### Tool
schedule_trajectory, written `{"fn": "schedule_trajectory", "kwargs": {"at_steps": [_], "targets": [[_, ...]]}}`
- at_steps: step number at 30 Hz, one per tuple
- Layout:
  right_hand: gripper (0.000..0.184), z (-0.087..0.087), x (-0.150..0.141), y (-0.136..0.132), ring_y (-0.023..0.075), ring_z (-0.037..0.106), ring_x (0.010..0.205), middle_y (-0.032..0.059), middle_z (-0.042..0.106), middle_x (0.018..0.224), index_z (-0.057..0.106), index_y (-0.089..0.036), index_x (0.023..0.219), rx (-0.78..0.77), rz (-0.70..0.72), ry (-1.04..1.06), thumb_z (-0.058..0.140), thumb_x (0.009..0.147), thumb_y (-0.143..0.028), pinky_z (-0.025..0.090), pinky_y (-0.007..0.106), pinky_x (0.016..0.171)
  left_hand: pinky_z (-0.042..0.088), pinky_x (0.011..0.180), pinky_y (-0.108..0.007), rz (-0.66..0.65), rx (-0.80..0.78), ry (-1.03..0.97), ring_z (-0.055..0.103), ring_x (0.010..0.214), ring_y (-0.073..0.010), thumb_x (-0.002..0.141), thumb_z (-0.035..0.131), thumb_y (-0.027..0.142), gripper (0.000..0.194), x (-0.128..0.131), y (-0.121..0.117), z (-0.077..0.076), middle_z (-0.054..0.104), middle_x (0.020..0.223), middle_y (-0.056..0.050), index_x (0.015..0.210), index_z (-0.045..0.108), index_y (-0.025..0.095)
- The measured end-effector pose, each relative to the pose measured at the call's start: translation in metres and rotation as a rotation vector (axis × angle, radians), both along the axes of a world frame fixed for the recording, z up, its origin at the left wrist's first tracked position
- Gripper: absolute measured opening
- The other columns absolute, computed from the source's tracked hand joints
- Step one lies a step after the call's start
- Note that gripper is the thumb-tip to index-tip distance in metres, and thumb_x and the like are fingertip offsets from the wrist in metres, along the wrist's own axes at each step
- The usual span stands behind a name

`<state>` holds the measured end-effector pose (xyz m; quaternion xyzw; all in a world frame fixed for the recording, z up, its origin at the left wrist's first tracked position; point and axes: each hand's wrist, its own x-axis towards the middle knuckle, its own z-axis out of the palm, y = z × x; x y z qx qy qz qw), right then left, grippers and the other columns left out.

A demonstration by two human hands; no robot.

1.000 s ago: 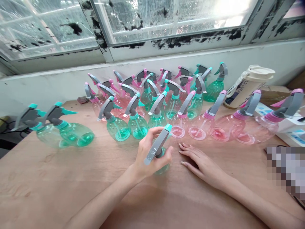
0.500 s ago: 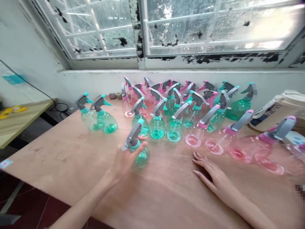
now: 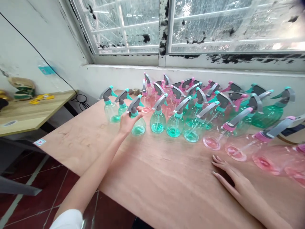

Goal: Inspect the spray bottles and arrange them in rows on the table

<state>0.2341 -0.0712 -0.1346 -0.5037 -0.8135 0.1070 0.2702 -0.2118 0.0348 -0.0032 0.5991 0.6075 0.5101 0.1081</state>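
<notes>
My left hand [image 3: 128,122] is closed around the neck of a green spray bottle [image 3: 138,129] with a grey trigger head and teal tip. It stands upright between two green spray bottles [image 3: 110,112] on its left and a row of green spray bottles [image 3: 158,123] on its right. My right hand [image 3: 234,179] lies on the tabletop with fingers stretched out and holds nothing. Just beyond its fingertips stands a pink spray bottle [image 3: 235,152], part of a pink row running right.
More pink and green spray bottles [image 3: 268,115] crowd the back of the wooden table [image 3: 152,178] along the wall under the window. A second table [image 3: 47,111] with yellow items [image 3: 41,98] is at the left. A cup [image 3: 294,133] is partly visible at right.
My left hand has carried the green spray bottle away from me and leftward, into line with the other green ones. My right hand stays on the table. The view has turned left.
</notes>
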Motion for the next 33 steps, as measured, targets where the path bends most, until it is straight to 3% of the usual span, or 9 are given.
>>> {"fn": "schedule_trajectory", "kwargs": {"at_steps": [6,11,16,20,23,27,30,33], "targets": [[0.045,-0.001,0.002,-0.001,0.0350,0.054,0.130,0.0105,0.056,0.144,0.053,-0.025,0.134,0.004,-0.004,-0.024,0.049,0.095,-0.047,0.049,0.060,0.103,0.052,0.098,-0.037,-0.086,-0.006,-0.009,0.068,0.111,-0.0270,0.081,0.069,0.047,0.040,-0.007,0.028,-0.002,0.076,0.112,-0.011,0.105,0.073,0.016],[0.044,0.002,0.000,-0.001,0.0355,0.055,0.128,0.0112,0.058,0.142,0.055,-0.024,0.132,0.023,-0.008,-0.017,0.049,0.094,-0.047,0.049,0.059,0.103,0.051,0.098,-0.039,-0.096,-0.004,-0.004,0.068,0.111,-0.0292,0.080,0.071,0.047,0.040,-0.004,0.038,-0.001,0.077,0.108,-0.012,0.103,0.074,0.015],[0.043,0.003,-0.001,-0.001,0.0353,0.056,0.128,0.0120,0.058,0.141,0.056,-0.024,0.130,0.019,-0.005,-0.017,0.049,0.095,-0.046,0.049,0.059,0.103,0.048,0.104,-0.036,-0.109,-0.007,-0.002,0.064,0.119,-0.0279,0.081,0.071,0.046,0.041,-0.001,0.040,0.001,0.072,0.122,-0.012,0.109,0.072,0.016],[0.043,0.002,-0.001,0.000,0.0345,0.055,0.129,0.0114,0.057,0.143,0.055,-0.024,0.131,0.020,0.002,-0.018,0.049,0.095,-0.046,0.050,0.057,0.103,0.046,0.106,-0.041,-0.048,-0.002,-0.012,0.061,0.123,-0.0307,0.078,0.074,0.046,0.047,-0.005,0.025,0.001,0.070,0.125,-0.014,0.114,0.068,0.015],[0.044,0.001,0.000,0.001,0.0338,0.054,0.130,0.0109,0.056,0.144,0.052,-0.025,0.133,0.017,0.001,-0.023,0.049,0.095,-0.045,0.049,0.057,0.103,0.046,0.108,-0.041,0.024,0.050,-0.048,0.061,0.125,-0.0277,0.085,0.066,0.047,0.046,-0.009,-0.001,-0.002,0.068,0.127,-0.013,0.118,0.064,0.016],[0.044,-0.002,0.000,0.001,0.0334,0.053,0.131,0.0112,0.055,0.144,0.050,-0.025,0.135,0.001,0.007,-0.017,0.048,0.096,-0.045,0.047,0.059,0.105,0.055,0.096,-0.041,0.112,0.132,-0.085,0.068,0.110,-0.0252,0.089,0.059,0.044,0.040,-0.004,-0.039,-0.010,0.070,0.118,-0.013,0.117,0.062,0.015],[0.045,-0.003,0.000,0.001,0.0332,0.053,0.131,0.0114,0.055,0.145,0.050,-0.025,0.136,-0.011,0.010,-0.007,0.047,0.096,-0.046,0.046,0.059,0.105,0.058,0.090,-0.039,0.066,0.113,-0.050,0.071,0.101,-0.0232,0.089,0.060,0.040,0.033,0.015,-0.049,-0.014,0.073,0.109,-0.011,0.111,0.063,0.016],[0.044,-0.002,-0.001,0.001,0.0327,0.053,0.131,0.0115,0.054,0.146,0.050,-0.025,0.135,-0.023,0.017,0.000,0.048,0.096,-0.046,0.046,0.059,0.106,0.058,0.092,-0.037,-0.026,0.087,0.010,0.070,0.106,-0.0229,0.089,0.063,0.037,0.034,0.043,-0.038,-0.015,0.072,0.114,-0.010,0.116,0.062,0.018]]}}
